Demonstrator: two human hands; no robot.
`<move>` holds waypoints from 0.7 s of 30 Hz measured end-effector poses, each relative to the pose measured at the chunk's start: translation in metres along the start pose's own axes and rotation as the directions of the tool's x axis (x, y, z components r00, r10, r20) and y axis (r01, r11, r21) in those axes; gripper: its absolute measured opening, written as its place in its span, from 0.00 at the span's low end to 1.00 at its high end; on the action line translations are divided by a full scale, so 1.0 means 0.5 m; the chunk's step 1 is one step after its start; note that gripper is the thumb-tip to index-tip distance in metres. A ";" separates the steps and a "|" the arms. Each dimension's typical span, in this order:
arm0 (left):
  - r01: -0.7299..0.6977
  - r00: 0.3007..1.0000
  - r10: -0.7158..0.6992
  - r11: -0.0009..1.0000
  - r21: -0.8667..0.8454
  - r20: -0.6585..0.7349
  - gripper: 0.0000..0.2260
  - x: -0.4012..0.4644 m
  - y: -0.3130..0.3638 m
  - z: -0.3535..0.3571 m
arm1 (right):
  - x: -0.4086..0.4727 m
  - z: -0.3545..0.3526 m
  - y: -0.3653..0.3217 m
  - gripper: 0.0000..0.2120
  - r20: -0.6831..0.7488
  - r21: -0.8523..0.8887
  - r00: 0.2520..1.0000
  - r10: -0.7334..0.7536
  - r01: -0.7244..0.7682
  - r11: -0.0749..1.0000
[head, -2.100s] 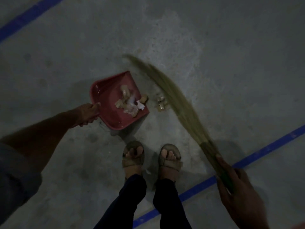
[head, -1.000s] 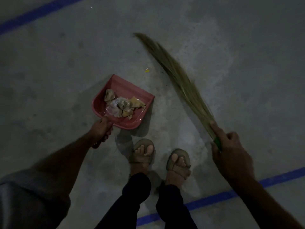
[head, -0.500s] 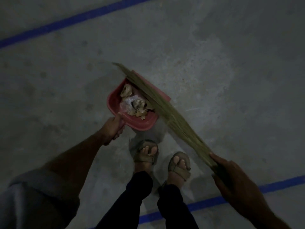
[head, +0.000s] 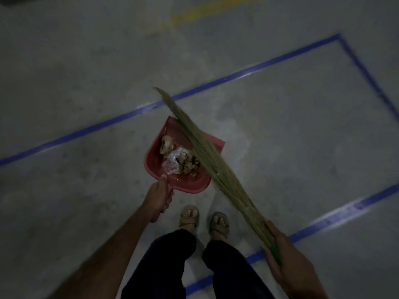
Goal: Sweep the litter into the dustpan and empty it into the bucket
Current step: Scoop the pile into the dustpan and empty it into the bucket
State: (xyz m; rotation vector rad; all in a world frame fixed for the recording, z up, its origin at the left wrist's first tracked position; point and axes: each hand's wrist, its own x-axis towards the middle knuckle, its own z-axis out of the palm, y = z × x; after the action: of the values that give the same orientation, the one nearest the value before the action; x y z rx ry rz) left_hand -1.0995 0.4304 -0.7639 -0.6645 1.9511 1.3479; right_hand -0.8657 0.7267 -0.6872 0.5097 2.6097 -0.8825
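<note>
A red dustpan (head: 195,182) is held up off the grey floor in front of my feet. My left hand (head: 158,196) grips its handle at the near end. Crumpled paper and plastic litter (head: 178,158) lies piled inside the pan. My right hand (head: 285,257) grips the green handle of a straw broom (head: 207,152). The broom's bristles slant up and left across the right side of the pan, their tip reaching past its far edge. No bucket is in view.
Blue tape lines (head: 216,83) mark a rectangle on the concrete floor around me. A yellow mark (head: 207,11) lies at the far top. My sandalled feet (head: 204,219) stand just behind the pan.
The dustpan has risen off the floor with the litter inside. The broom has swung left and now lies over the pan. My view has tilted up, showing more floor and tape lines.
</note>
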 end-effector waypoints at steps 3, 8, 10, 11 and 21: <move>-0.068 0.998 0.067 0.998 0.014 0.019 0.31 -0.132 0.082 -0.011 | -0.083 -0.053 -0.042 0.31 -0.059 -0.028 0.996 -0.064 0.062 0.998; -0.165 0.985 0.162 0.986 0.040 0.059 0.30 -0.298 0.176 -0.030 | -0.199 -0.120 -0.116 0.41 -0.157 0.021 0.984 -0.085 0.089 0.996; -0.203 0.976 0.200 0.979 0.030 0.084 0.29 -0.345 0.203 -0.042 | -0.246 -0.122 -0.145 0.41 -0.204 0.036 0.977 -0.066 0.075 0.997; -0.226 0.970 0.223 0.974 0.029 0.097 0.29 -0.366 0.213 -0.049 | -0.267 -0.121 -0.157 0.41 -0.238 0.041 0.970 -0.054 0.065 0.997; -0.291 0.922 0.256 0.953 0.084 0.290 0.28 -0.481 0.215 -0.125 | -0.463 0.009 -0.303 0.34 -0.461 0.018 0.881 0.108 -0.112 0.994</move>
State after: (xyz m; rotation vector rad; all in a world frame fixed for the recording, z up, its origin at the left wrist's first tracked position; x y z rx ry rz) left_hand -1.0361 0.4167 -0.5009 -0.1331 1.9276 1.3823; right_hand -0.7270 0.5596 -0.5156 0.9608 2.9627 -0.7863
